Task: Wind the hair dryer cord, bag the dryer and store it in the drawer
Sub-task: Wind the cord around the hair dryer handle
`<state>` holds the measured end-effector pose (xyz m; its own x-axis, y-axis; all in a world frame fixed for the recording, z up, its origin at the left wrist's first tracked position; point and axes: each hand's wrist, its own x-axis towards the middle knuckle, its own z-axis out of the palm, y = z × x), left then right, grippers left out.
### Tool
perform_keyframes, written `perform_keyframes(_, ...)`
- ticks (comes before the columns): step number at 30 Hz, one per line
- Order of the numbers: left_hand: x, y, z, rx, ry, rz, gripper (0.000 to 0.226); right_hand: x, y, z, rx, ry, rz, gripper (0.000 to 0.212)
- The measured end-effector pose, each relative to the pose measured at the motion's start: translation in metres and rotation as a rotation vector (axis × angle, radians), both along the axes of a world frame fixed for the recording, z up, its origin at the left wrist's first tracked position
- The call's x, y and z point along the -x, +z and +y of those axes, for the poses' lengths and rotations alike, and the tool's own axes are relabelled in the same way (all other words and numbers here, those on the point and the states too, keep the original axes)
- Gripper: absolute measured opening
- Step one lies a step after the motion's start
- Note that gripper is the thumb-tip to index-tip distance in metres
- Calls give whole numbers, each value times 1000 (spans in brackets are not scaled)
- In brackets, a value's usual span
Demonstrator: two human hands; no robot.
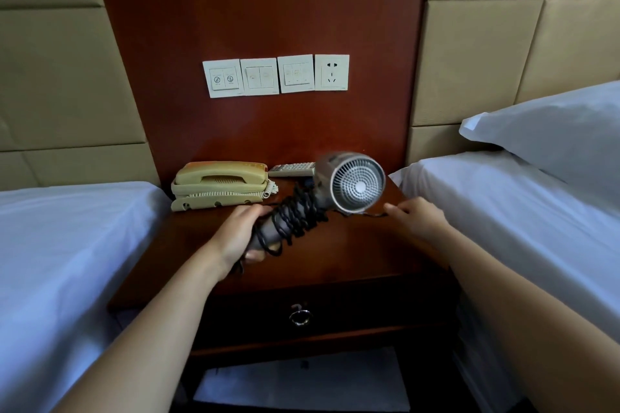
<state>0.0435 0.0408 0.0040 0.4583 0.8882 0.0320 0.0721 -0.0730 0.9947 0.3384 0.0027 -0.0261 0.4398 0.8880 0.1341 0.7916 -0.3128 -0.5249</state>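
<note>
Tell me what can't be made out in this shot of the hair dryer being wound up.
Head view only:
- Plug end of the cord: pinched in the right hand, hidden by its fingers.
- Hair dryer nozzle: faces away and is motion-blurred.
- Its handle base: covered by the left hand.
- Drawer contents: it is shut.
- Remote buttons and switch panel labels: too small.
- Storage bag: none identifiable.

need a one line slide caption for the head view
Left hand grips the hair dryer handle, cord coiled around it, while the right hand pinches the loose end above the nightstand.
</note>
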Motion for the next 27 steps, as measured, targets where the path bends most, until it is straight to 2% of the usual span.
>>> perform_keyframes(6,9,-7,20,100,172,-122,34,27,3,-4,283,226,-156,46)
perform_keyframes(10,5,-9,25,157,245,-225,32,47,2,-5,324,318,-288,53)
perform_keyframes(12,4,-9,26,152,272,-220,29,54,2,-7,316,386,-260,54)
perform_keyframes(15,1,-9,25,111,303,-167,29,59,-1,-9,214,505,-61,47)
perform_keyframes(20,-9,-9,17,24,347,-70,30,80,9,-5,-66,458,560,50)
perform_keyframes(23,-16,-11,14,-22,362,14,34,94,21,-7,-69,438,877,52)
perform_keyframes(27,-24,-15,11,-72,352,117,41,111,33,-12,-50,411,1182,28)
